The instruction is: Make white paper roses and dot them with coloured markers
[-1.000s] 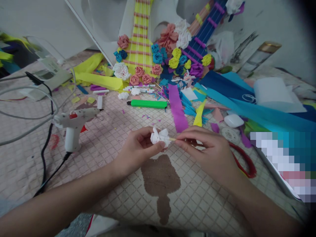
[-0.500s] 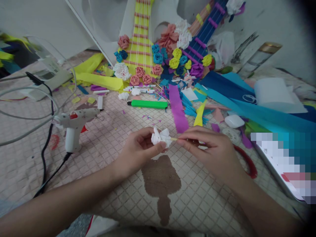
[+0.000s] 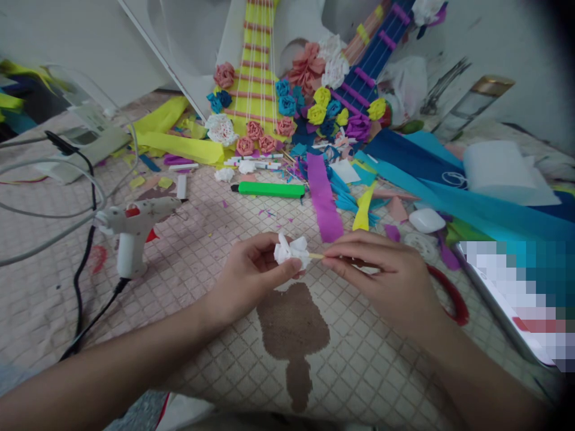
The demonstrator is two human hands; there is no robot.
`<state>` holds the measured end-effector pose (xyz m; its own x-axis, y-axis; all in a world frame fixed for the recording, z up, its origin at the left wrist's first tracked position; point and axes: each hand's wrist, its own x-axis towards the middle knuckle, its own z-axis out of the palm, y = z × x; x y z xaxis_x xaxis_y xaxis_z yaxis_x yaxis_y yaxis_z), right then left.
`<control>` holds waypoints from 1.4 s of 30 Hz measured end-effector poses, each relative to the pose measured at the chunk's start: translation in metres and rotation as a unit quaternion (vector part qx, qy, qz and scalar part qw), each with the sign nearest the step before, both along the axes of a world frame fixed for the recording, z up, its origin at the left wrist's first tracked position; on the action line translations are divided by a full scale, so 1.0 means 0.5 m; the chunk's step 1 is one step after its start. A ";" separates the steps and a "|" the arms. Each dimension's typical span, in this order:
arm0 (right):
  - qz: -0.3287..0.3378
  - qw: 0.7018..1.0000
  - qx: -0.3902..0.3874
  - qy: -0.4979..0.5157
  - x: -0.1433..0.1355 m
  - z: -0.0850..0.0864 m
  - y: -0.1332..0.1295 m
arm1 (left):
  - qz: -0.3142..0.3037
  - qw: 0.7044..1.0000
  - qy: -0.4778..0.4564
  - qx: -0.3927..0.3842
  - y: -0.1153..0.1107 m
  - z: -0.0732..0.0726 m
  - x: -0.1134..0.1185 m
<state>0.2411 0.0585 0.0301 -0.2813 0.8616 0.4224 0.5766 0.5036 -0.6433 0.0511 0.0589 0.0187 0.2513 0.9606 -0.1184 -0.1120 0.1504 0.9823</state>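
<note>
Between the thumb and fingers of my left hand (image 3: 258, 266) is a crumpled white paper flower (image 3: 291, 251), its petals folded and ruffled. A thin wooden stick (image 3: 317, 256) runs from the flower's right side into the fingertips of my right hand (image 3: 381, 269), which pinch it. Whether the stick goes inside the paper or only touches it is hidden. Both hands are above a worn brown patch (image 3: 294, 320) in the quilted table cover. Just behind my right hand lies a purple paper strip (image 3: 324, 200).
A white glue gun (image 3: 135, 230) with a black cord stands at left. Behind lie a green cutter (image 3: 272, 190) and paper scraps. Flower-decorated paper guitars (image 3: 258, 78) lean at the back. At right are a white roll (image 3: 496, 170), red-handled scissors (image 3: 453, 299) and a phone (image 3: 507, 311).
Both hands keep their grip in almost the same place. The flower has shifted very slightly left, and a little more of the stick shows between it and my right fingertips.
</note>
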 end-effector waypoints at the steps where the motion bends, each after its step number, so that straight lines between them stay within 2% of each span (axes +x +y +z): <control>1: -0.001 1.000 0.000 -0.001 0.000 0.000 0.000 | 0.000 1.000 0.004 -0.002 -0.001 0.001 0.000; 42: 0.014 1.000 -0.010 -0.008 0.000 0.002 0.003 | 0.018 0.999 0.007 -0.029 -0.002 0.004 0.003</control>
<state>0.2409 0.0601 0.0309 -0.3129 0.8612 0.4004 0.5725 0.5075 -0.6440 0.0525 0.0577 0.0206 0.2151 0.9603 -0.1778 -0.1055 0.2038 0.9733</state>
